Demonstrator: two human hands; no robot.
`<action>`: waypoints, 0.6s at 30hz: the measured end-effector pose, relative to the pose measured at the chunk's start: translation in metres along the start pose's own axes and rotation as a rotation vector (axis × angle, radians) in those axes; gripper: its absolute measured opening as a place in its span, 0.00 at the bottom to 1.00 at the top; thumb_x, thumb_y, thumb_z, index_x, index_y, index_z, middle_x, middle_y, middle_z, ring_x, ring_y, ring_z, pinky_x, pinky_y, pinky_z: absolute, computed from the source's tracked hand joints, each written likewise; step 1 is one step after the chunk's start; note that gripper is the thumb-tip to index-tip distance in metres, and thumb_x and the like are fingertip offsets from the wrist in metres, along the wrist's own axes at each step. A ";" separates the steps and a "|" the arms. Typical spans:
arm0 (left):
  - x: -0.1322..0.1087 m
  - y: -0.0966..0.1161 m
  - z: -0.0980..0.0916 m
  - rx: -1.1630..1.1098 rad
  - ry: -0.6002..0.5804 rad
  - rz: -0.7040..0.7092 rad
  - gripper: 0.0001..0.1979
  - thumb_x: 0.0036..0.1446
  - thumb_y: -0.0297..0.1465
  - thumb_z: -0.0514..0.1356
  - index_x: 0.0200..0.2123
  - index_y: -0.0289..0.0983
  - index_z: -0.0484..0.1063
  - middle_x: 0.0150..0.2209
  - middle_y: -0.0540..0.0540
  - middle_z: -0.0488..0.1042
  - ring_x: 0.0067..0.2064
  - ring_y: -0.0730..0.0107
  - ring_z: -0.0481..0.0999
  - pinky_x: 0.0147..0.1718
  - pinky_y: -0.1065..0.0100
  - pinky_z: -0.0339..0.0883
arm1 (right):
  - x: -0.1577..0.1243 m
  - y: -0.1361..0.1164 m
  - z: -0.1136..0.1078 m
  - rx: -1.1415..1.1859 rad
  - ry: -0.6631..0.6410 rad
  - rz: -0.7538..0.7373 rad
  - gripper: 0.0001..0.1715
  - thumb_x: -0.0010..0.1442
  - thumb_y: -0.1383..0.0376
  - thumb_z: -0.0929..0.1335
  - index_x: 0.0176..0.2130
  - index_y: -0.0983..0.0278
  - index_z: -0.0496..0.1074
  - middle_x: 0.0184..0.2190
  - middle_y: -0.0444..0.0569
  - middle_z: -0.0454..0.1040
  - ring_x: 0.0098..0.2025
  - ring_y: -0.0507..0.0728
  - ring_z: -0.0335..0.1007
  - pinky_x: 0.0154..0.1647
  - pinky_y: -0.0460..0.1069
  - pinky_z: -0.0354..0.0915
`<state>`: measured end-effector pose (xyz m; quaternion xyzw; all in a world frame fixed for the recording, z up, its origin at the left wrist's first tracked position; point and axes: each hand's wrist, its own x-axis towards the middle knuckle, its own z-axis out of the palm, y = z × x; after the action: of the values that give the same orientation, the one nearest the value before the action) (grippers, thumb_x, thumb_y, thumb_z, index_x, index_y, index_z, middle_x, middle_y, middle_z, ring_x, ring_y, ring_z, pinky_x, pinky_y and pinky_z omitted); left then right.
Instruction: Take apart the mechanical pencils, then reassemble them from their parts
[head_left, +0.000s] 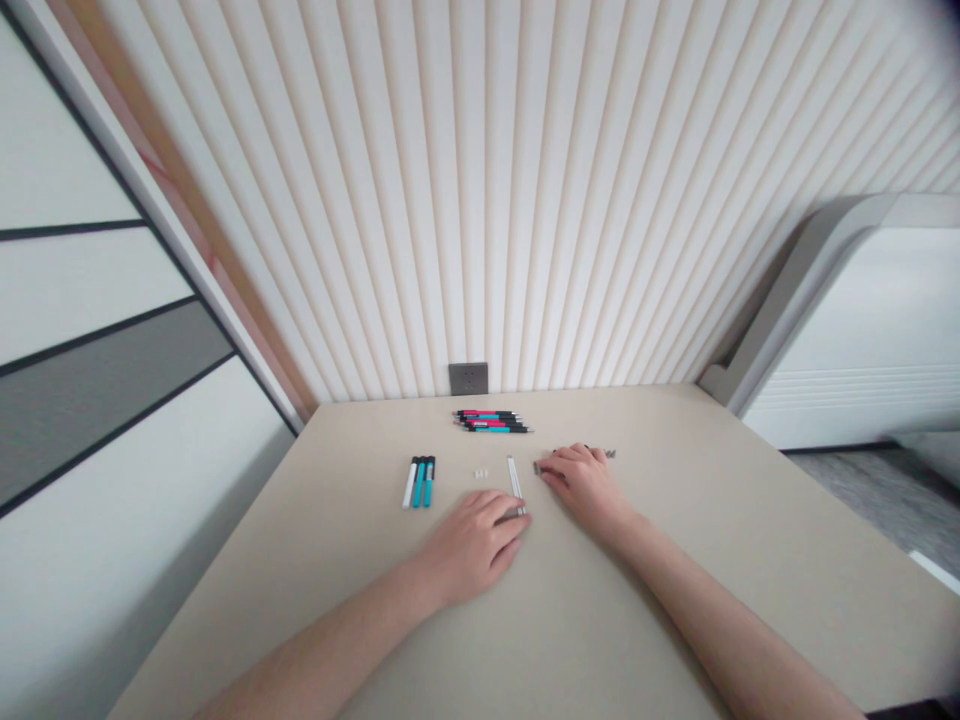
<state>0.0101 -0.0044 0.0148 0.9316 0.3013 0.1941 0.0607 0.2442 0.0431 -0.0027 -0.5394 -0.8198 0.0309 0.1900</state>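
Note:
My left hand [480, 540] rests low on the table, thumb and forefinger closed around the near end of a few slim white rods [514, 475]. The rods lie side by side, pointing away from me. To the right, my right hand [589, 487] lies palm down with its fingers curled on the tabletop. A small dark grey piece [537, 467] shows at its thumb side, and small grey spiral-like pieces [611, 454] show past its far side. What is under the fingers is hidden. Between the hands and the pen parts sit several tiny whitish pieces [481, 474].
Several red, blue and black pens [491, 421] lie in a pile at the back. Pen barrels [418, 482], one white and two teal with black ends, stand in a row at left. A socket [469, 379] is on the ribbed wall behind the table [360, 560].

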 end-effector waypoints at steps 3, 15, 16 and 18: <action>0.000 0.000 0.000 -0.007 0.010 0.005 0.13 0.64 0.30 0.54 0.50 0.39 0.72 0.49 0.41 0.73 0.52 0.60 0.70 0.52 0.55 0.65 | 0.001 -0.003 0.000 0.005 0.002 -0.009 0.12 0.66 0.62 0.63 0.45 0.54 0.76 0.41 0.47 0.78 0.45 0.57 0.68 0.45 0.54 0.55; 0.000 -0.001 0.000 -0.004 -0.028 -0.011 0.14 0.63 0.29 0.55 0.51 0.39 0.71 0.50 0.42 0.72 0.52 0.59 0.70 0.53 0.55 0.65 | 0.000 0.006 -0.019 0.011 0.149 0.060 0.14 0.68 0.62 0.61 0.43 0.57 0.76 0.41 0.48 0.77 0.44 0.58 0.69 0.46 0.53 0.57; 0.000 -0.001 0.000 -0.005 -0.026 -0.010 0.14 0.63 0.29 0.55 0.51 0.39 0.71 0.50 0.42 0.72 0.52 0.59 0.70 0.53 0.55 0.65 | -0.001 0.010 -0.021 -0.004 0.164 0.098 0.15 0.68 0.62 0.61 0.43 0.58 0.76 0.40 0.49 0.77 0.43 0.58 0.70 0.46 0.53 0.57; 0.000 -0.001 0.000 -0.008 -0.021 -0.007 0.14 0.63 0.28 0.54 0.51 0.39 0.71 0.49 0.42 0.72 0.52 0.59 0.70 0.53 0.55 0.65 | -0.004 0.017 -0.022 -0.028 0.153 0.161 0.16 0.68 0.62 0.60 0.42 0.58 0.76 0.38 0.49 0.76 0.42 0.58 0.71 0.44 0.52 0.59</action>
<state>0.0094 -0.0039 0.0145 0.9323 0.3031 0.1855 0.0679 0.2682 0.0429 0.0122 -0.6068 -0.7573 -0.0068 0.2413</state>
